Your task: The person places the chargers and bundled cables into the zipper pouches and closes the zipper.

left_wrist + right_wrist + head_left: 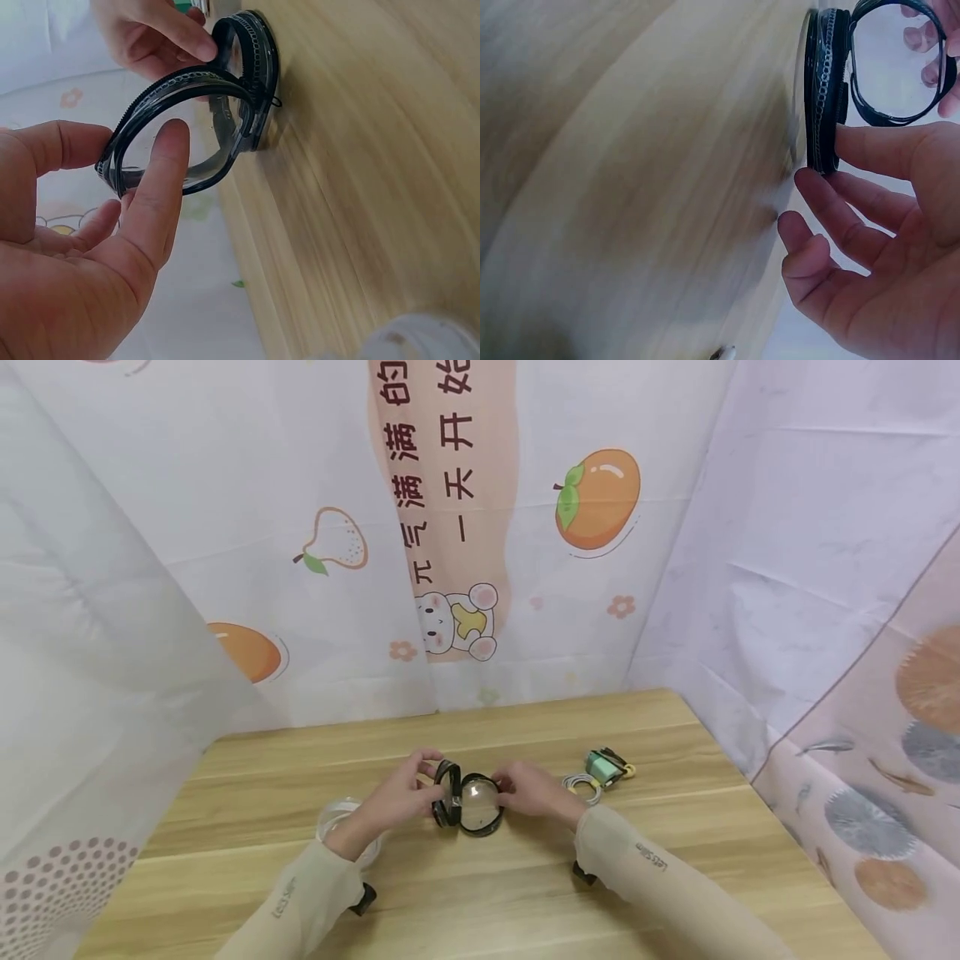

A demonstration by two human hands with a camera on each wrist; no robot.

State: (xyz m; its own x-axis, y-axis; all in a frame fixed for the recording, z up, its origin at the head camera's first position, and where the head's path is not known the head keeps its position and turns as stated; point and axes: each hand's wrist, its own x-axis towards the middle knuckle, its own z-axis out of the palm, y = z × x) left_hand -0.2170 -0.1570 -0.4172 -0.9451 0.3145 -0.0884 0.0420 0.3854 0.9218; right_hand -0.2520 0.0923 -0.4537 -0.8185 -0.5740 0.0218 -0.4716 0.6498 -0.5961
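A round clear zip pouch with black zipped edging stands unfolded in two halves. Its lower half point(480, 807) lies on the wooden table, and its raised lid point(193, 79) tilts up on the left side. My left hand point(403, 791) pinches the lid's rim, with the thumb reaching across the opening in the left wrist view. At the opposite edge, my right hand point(529, 788) pinches the zipped wall of the lower half point(825, 90) between thumb and fingers. The other fingers of the right hand curl loosely near the tabletop. Nothing shows inside the clear lower half.
Right of the right hand lie a coiled pale cable point(582, 787) with yellow ties and a mint-green charger block point(602, 767) beside a dark cord. A clear round container point(330, 814) sits partly behind the left forearm. Printed cloth hangs point(300, 635) behind the table.
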